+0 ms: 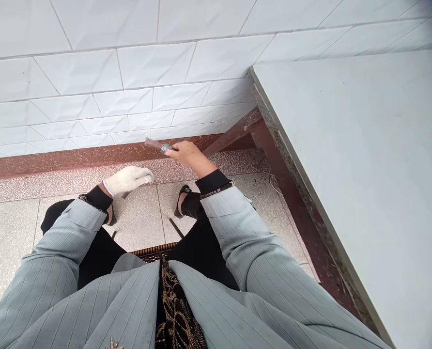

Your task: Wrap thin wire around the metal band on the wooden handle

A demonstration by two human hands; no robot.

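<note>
My right hand [185, 154], bare, is closed around the near end of a short brown brush-like tool [156, 144]. A grey wound band circles the tool just ahead of my fingers, and its far end points left toward the wall's base; the tip is too small to make out. My left hand [129, 179] wears a white knitted glove. Its fingers are curled together, and whatever they may hold is hidden. A small dark strip [126, 195] shows just under the glove; I cannot tell whether the hand touches it.
White wall tiles [139, 68] rise ahead above a reddish-brown skirting [56, 164]. A pale tabletop [361, 145] on a dark red frame [274, 150] stands at my right. Below are the speckled floor [139, 213], my feet and a woven seat edge [154, 251].
</note>
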